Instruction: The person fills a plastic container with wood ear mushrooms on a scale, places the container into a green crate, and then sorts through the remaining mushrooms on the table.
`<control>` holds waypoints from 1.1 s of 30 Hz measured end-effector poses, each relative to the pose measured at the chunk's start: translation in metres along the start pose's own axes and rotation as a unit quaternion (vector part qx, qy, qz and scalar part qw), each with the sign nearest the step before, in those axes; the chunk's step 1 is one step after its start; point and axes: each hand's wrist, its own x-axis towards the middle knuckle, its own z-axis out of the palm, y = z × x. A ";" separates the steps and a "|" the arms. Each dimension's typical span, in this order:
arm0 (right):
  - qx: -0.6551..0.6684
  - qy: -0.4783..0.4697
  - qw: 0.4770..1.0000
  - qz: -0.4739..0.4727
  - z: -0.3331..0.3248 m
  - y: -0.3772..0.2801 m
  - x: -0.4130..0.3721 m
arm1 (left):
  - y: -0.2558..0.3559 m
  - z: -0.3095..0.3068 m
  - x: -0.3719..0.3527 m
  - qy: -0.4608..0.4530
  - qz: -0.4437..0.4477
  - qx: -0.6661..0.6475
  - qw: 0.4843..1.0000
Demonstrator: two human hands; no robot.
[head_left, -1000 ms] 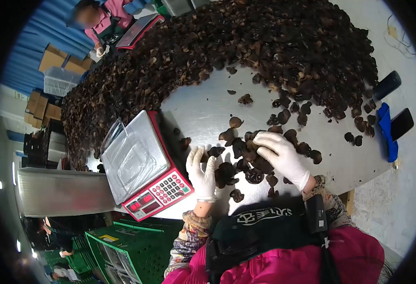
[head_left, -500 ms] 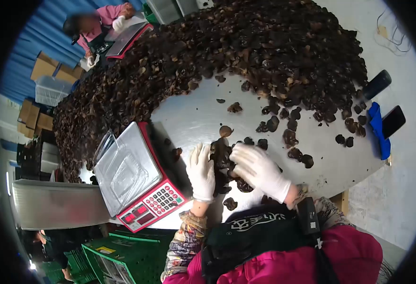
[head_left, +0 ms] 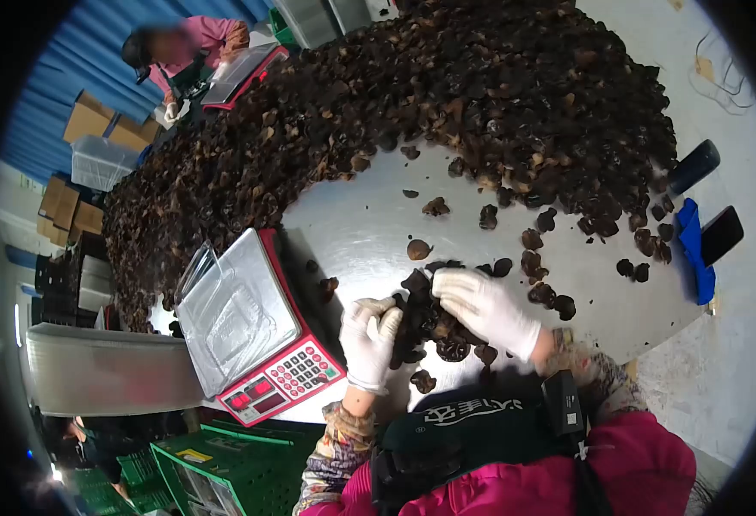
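Observation:
A small heap of dark, curled wood ear mushrooms (head_left: 434, 322) lies on the metal table between my two hands, both in white gloves. My left hand (head_left: 369, 344) is at the heap's left side, fingers curled in and thumb raised, with dark mushroom pieces at the fingertips. From the right, my right hand (head_left: 491, 316) reaches over the heap, its fingers together and bent down onto the pieces; its thumb is hidden. A lighter brown mushroom (head_left: 418, 249) sits just beyond the heap. One loose piece (head_left: 423, 381) lies near my apron.
Left of my hands stands a red scale (head_left: 296, 370) with clear plastic boxes (head_left: 236, 314) on its plate. A large mushroom pile (head_left: 481, 86) curves along the far side. Phones (head_left: 722, 235) and a blue cloth (head_left: 694, 249) lie at right. Across the table another person (head_left: 193, 52) works beside a scale.
My left hand's fingers have gone from stretched out to curled. My right hand has shifted slightly right, its fingers now bent over the heap. The view has moved a little.

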 end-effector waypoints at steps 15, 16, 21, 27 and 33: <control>0.225 -0.253 0.917 0.210 -0.016 0.031 0.079 | -0.113 0.026 0.091 0.191 -0.223 0.168 0.941; 0.177 -0.245 0.932 0.202 -0.012 0.030 0.081 | -0.119 0.025 0.090 0.205 -0.227 0.198 0.931; -0.282 -0.154 0.946 -0.047 0.041 0.040 0.088 | -0.135 0.031 0.088 0.238 -0.164 0.214 0.933; -0.123 -0.123 0.984 -0.026 0.012 0.033 0.093 | -0.048 0.027 0.048 0.114 -0.125 -0.026 0.985; 0.058 -0.211 0.975 0.039 -0.039 0.008 0.031 | -0.004 0.000 -0.017 -0.047 0.031 -0.010 0.998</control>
